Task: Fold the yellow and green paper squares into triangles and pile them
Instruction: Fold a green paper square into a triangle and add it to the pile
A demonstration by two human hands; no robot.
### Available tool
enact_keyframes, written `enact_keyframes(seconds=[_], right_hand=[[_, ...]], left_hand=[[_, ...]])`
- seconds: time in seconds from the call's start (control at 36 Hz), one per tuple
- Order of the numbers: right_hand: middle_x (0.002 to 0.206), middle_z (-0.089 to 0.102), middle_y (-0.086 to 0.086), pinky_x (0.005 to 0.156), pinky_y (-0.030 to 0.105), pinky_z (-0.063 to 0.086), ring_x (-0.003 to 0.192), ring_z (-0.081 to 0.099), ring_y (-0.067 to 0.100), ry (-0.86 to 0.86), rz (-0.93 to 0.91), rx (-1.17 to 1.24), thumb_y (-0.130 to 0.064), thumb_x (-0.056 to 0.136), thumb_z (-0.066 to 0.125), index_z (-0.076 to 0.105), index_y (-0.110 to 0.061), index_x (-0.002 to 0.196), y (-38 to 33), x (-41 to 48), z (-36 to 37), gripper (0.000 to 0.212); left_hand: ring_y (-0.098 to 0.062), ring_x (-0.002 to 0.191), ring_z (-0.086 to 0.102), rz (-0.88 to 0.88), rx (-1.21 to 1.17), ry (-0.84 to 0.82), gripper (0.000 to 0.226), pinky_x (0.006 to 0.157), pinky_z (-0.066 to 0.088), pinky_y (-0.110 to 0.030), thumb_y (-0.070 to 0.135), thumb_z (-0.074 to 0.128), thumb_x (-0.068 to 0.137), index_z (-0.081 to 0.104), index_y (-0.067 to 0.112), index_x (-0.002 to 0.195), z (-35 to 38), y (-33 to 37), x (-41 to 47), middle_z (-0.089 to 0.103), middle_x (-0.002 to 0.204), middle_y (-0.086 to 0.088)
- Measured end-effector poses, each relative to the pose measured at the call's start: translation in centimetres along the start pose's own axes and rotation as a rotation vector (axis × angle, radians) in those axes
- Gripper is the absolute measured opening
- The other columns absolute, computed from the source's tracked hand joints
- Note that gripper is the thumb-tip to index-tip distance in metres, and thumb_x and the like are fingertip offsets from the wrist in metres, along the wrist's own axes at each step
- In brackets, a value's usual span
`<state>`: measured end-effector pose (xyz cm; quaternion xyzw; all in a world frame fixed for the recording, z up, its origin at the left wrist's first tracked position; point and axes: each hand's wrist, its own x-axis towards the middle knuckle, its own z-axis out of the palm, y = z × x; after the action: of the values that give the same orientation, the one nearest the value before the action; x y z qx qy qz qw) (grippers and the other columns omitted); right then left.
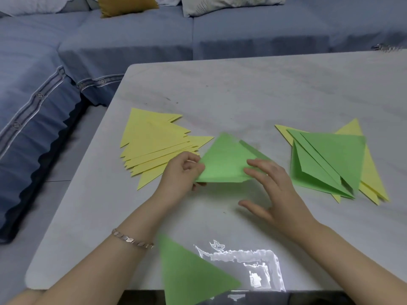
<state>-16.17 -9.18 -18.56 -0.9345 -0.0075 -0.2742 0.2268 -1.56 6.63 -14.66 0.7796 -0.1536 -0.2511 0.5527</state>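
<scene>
While the pale grey, faintly veined worktop (242, 91) is carrying the papers, a blue fabric sofa (132, 40) is wrapping around its far and left sides, with a mustard cushion (125, 5) and a pale pillow (231, 3) leaning against the sofa's back. The surface is looking smooth and glossy, and it is throwing back a bright patch of light just nearer than the right hand (275, 188).

The left hand (180, 170) is pinching the left corner of a green folded triangle (224, 159), thumb and fingers curled onto the thin matte paper, while a metal link bracelet (132, 239) is sitting on its wrist. The right hand is lying released, fingers spread and straight, with its fingertips touching the right part of the same triangle, which is lying between the two hands.

Just beyond and to the left of the left hand, a pile of yellow triangles (154, 146) is lying fanned out, with sharp corners poking from its edges. To the right of the right hand, a mixed pile (326, 159) is showing green folded sheets resting on yellow triangles. Beside the left forearm, at the worktop's near edge, another green triangle (191, 271) is appearing blurred.
</scene>
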Motion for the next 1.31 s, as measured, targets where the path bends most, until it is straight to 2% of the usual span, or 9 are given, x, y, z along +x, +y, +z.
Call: enact_keyframes(seconds=[0.17,0.36,0.44,0.53,0.72,0.89,0.97,1.08,1.31], right_hand=[[0.089,0.068,0.004,0.072,0.019,0.032,0.085,0.059,0.024,-0.037,0.308,0.068,-0.025,0.086,0.059,0.06,-0.017,0.109,-0.7,-0.6,0.9,0.025],[0.11,0.06,0.006,0.081,0.031,0.04,0.102,0.056,0.026,-0.168,0.628,0.114,-0.026,0.084,0.066,0.045,-0.022,0.131,-0.1,1.2,2.7,0.052],[0.117,0.055,0.01,0.091,0.037,0.041,0.108,0.05,0.027,-0.146,0.53,-0.018,-0.015,0.077,0.072,0.05,-0.012,0.128,0.1,1.5,3.4,0.056],[0.11,0.06,0.015,0.087,0.038,0.045,0.104,0.046,0.026,-0.004,0.286,-0.136,-0.014,0.079,0.063,0.066,-0.007,0.104,-0.1,0.3,4.1,0.026],[0.113,0.066,0.005,0.089,0.032,0.05,0.104,0.062,0.022,-0.252,0.102,-0.316,-0.044,0.098,0.014,0.066,-0.007,0.11,-1.8,-2.7,4.9,0.065],[0.108,0.068,0.005,0.091,0.031,0.038,0.098,0.064,0.024,-0.265,0.089,-0.38,-0.045,0.098,0.016,0.068,-0.006,0.105,-1.4,-3.1,3.1,0.065],[0.108,0.068,0.005,0.089,0.031,0.036,0.099,0.064,0.024,-0.255,0.083,-0.407,-0.044,0.098,0.02,0.069,-0.007,0.104,-0.7,-4.0,1.9,0.062],[0.108,0.068,0.004,0.089,0.033,0.036,0.102,0.064,0.024,-0.251,0.137,-0.423,-0.046,0.097,0.023,0.069,-0.007,0.104,0.4,-5.1,0.3,0.061],[0.117,0.065,0.004,0.09,0.034,0.037,0.116,0.052,0.022,-0.228,0.163,-0.397,-0.043,0.096,0.03,0.07,-0.008,0.104,1.6,-6.4,-0.7,0.054]], left_hand=[[-0.004,0.045,0.058,-0.174,0.138,-0.15,0.009,0.047,0.04,-0.02,0.01,0.055,0.091,0.056,0.019,0.092,1.0,-2.0,-0.7,0.059,0.073,0.0],[-0.024,0.117,0.048,0.483,0.771,0.101,0.033,0.099,0.032,-0.026,0.023,0.044,0.091,0.059,0.009,0.117,1.3,-4.2,-2.1,0.054,0.127,-0.01],[-0.018,0.127,0.045,0.588,0.899,-0.199,0.041,0.105,0.029,-0.023,0.024,0.035,0.095,0.052,0.011,0.13,1.7,-3.9,-2.7,0.046,0.141,-0.006],[-0.007,0.143,0.006,0.494,1.045,-0.44,0.055,0.109,-0.003,-0.014,0.043,0.013,0.098,0.017,0.02,0.148,1.8,-4.9,-2.8,0.008,0.157,0.007],[0.004,0.13,-0.022,0.473,1.161,-0.489,0.09,0.107,-0.017,-0.02,0.062,-0.019,0.069,0.0,0.024,0.149,1.8,-5.8,-2.9,-0.021,0.14,0.019],[-0.004,0.141,-0.016,0.421,1.24,-0.413,0.089,0.11,-0.013,-0.026,0.061,-0.026,0.067,-0.004,0.03,0.148,1.1,-6.0,-3.2,-0.025,0.138,0.022],[-0.005,0.142,-0.003,0.403,1.245,-0.393,0.097,0.111,-0.005,-0.027,0.061,-0.035,0.069,0.01,0.03,0.149,0.3,-6.0,-3.2,-0.012,0.145,0.019],[-0.012,0.117,0.056,0.409,1.257,-0.276,0.068,0.093,0.044,-0.035,0.043,0.001,0.099,0.063,0.025,0.12,-0.4,-6.5,-3.4,0.058,0.128,0.01],[-0.016,0.102,0.066,0.441,1.26,0.014,0.045,0.08,0.053,-0.043,0.035,0.032,0.089,0.073,0.021,0.1,-1.1,-6.7,-3.5,0.068,0.112,0.005]])
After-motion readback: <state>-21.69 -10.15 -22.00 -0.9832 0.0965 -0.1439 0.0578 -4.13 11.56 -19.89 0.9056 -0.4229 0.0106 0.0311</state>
